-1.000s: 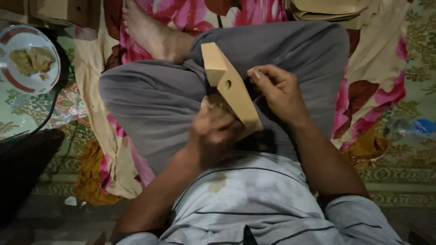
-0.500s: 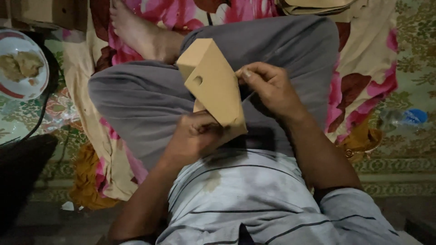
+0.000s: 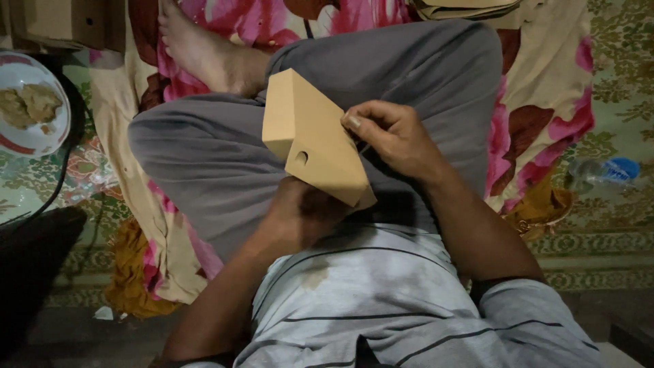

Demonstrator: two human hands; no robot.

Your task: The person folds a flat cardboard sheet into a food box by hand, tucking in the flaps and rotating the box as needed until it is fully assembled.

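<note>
A tan cardboard box point(image 3: 310, 133) with a small round hole in one face sits tilted above my lap, over my crossed grey-trousered legs. My left hand point(image 3: 300, 211) grips it from below, near its lower corner. My right hand point(image 3: 392, 136) pinches the box's right edge with thumb and fingers. What lies behind the box under my right fingers is hidden.
A white plate point(image 3: 48, 133) with food rests at the far left. Cardboard boxes point(image 3: 61, 20) stand at the top left, flat cardboard pieces point(image 3: 463, 8) at the top. A plastic bottle point(image 3: 603, 170) lies on the patterned mat at right. A pink floral cloth point(image 3: 545, 102) spreads under my legs.
The box has turned in my hands, showing a broader face and the holed side. It has shifted left. My right hand stays on its edge and my left hand has slid lower beneath it.
</note>
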